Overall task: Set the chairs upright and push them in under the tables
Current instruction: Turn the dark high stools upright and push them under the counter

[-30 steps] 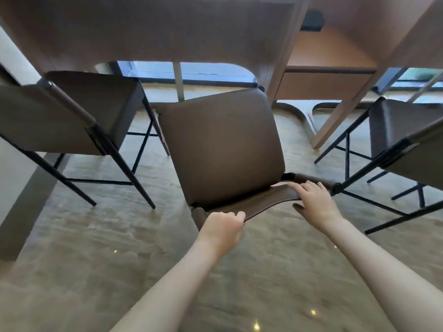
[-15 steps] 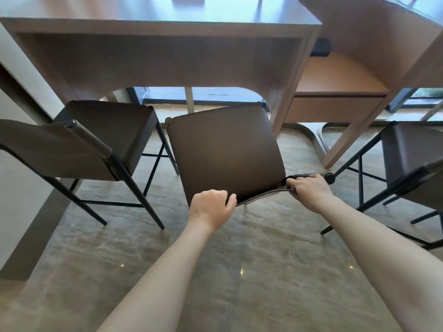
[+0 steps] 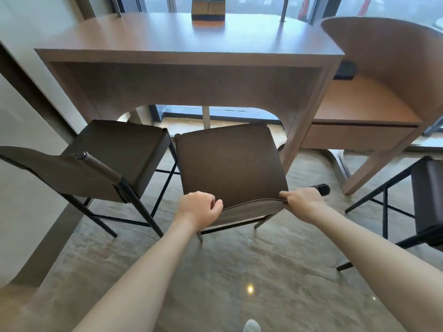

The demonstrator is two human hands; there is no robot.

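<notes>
A dark brown chair (image 3: 230, 164) with thin black legs stands upright in front of the wooden table (image 3: 187, 56), its seat's front edge just under the table's arched apron. My left hand (image 3: 200, 208) grips the left end of its backrest top. My right hand (image 3: 300, 201) grips the right end, beside the round black tube end. A second brown chair (image 3: 112, 152) stands upright to the left, partly under the same table. A third dark chair (image 3: 426, 200) shows at the right edge, cut off by the frame.
A small striped box (image 3: 208, 13) sits on the tabletop near the window. A curved wooden desk with a shelf (image 3: 374, 101) stands at the right. A pale wall (image 3: 21, 116) closes the left side. Glossy stone floor (image 3: 251, 271) lies beneath me.
The middle chair has come up from tilted to upright, both hands staying on its backrest. My view has risen, so the tabletop and window now show.
</notes>
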